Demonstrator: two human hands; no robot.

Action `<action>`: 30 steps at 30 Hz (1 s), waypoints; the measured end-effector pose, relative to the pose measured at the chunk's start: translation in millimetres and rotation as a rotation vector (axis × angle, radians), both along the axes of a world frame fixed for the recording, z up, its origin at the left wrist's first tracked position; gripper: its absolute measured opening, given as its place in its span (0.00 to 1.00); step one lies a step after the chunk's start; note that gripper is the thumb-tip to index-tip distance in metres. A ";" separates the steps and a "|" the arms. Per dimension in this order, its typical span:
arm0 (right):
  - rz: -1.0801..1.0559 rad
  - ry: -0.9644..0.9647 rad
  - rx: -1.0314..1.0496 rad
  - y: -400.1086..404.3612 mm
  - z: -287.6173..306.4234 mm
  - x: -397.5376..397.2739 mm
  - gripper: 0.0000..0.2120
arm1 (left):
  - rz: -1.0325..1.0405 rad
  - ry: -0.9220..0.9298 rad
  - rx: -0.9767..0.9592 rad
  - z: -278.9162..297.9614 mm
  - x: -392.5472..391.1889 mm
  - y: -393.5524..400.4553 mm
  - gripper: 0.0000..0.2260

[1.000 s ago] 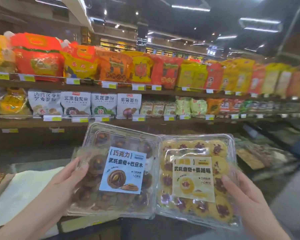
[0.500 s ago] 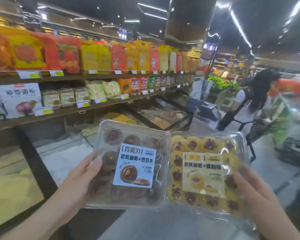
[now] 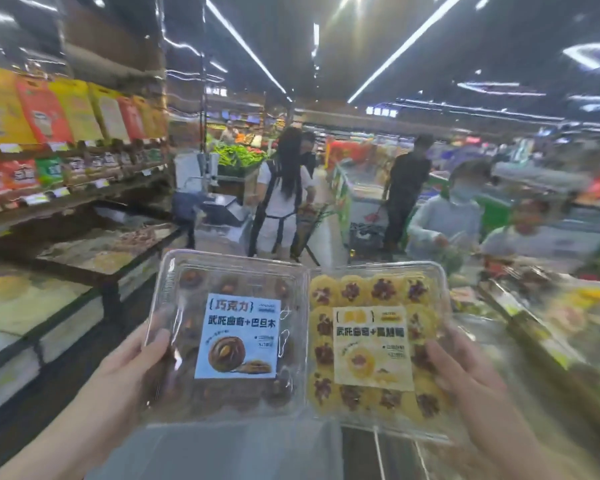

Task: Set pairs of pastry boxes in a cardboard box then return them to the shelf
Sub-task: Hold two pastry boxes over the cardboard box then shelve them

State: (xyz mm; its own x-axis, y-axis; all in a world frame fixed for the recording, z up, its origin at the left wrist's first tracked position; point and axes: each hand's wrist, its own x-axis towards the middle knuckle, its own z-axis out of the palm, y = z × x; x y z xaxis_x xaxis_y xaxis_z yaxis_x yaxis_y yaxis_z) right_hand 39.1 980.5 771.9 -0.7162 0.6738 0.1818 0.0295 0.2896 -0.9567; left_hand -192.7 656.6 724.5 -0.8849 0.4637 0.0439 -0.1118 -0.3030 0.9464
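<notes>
Pastry boxes are up in the air in front of the person, side by side with their inner edges touching: a clear clamshell of dark chocolate cookies [image 3: 227,336] with a blue label on the left, and a clear clamshell of yellow jam-topped cookies [image 3: 378,344] with a pale yellow label on the right. The left hand [image 3: 132,368] grips the outer edge of the chocolate box, thumb curled over the lid and the fingers hidden underneath. The right hand [image 3: 465,372] holds the outer edge of the yellow box the same way, thumb on top.

Each box hangs from one side only, so the likely trouble is sag at the middle seam. If either hand eases its pinch, the inner edges could drop apart and a box could tip, sliding the cookies into a heap or popping the thin lid. Squeezing harder carries its own risk, since the plastic looks flimsy and may buckle.

No cardboard box is in view, so the drop point cannot be judged. The aisle ahead is busy: a shopper in white [image 3: 284,192] with a cart stands near, and others crowd the produce stands [image 3: 520,306] on the right. The shelf [image 3: 73,199] of packets runs along the left. The picture is blurred, which suggests quick motion; a bump against someone could knock the pair loose.
</notes>
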 end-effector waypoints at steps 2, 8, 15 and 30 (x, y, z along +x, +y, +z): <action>-0.096 0.041 0.011 27.7 -5.5 38.9 0.34 | -0.133 0.050 -0.034 0.4 9.1 44.2 0.32; -0.342 0.033 0.004 70.1 -7.4 139.9 0.13 | -0.377 0.103 0.019 2.7 49.9 185.0 0.27; -0.638 0.036 -0.043 99.2 -23.5 232.1 0.28 | -0.740 0.124 0.031 -16.3 88.8 318.9 0.38; -1.240 -0.145 -0.169 78.4 -49.4 353.4 0.31 | -1.335 0.138 -0.046 -46.8 217.8 514.3 0.23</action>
State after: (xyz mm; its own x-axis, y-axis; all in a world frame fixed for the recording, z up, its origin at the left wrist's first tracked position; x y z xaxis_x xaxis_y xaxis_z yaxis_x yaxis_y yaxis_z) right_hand 392.5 1058.9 722.5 0.4076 0.9132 0.0005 0.3009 -0.1338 -0.9442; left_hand 25.1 1170.9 677.7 0.2523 0.9660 0.0569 -0.1984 -0.0059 0.9801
